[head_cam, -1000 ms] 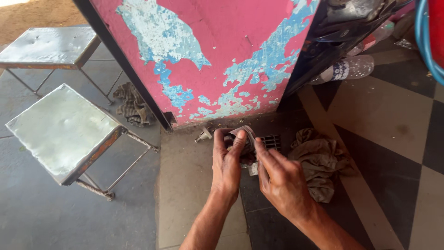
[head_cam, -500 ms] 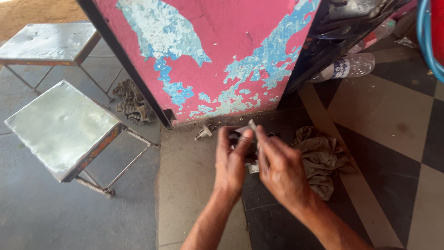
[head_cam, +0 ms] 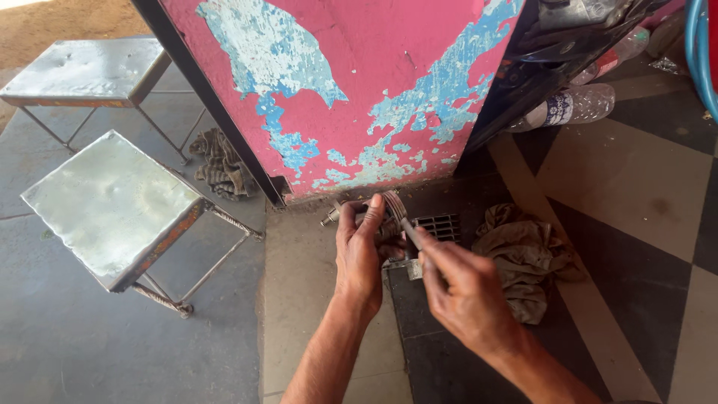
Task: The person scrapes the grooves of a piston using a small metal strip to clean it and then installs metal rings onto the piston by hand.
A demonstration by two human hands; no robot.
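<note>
A: Progress?
B: Mid-job. Left hand [head_cam: 361,254] grips a ribbed round metal part [head_cam: 392,211] at frame centre, above the floor grate [head_cam: 440,227]; right hand [head_cam: 465,292] pinches a thin tool [head_cam: 410,234] against it.
A: Unclear?
B: Part mostly covered by fingers; tool tip hidden. Rag [head_cam: 523,258] lies to the right.

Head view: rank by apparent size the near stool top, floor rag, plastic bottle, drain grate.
1. Near stool top, clearly largest.
2. Floor rag.
3. Plastic bottle, though it lies farther from the camera, so its true size against the rag is unsure.
4. Drain grate, smallest; the right hand hides part of it.
</note>
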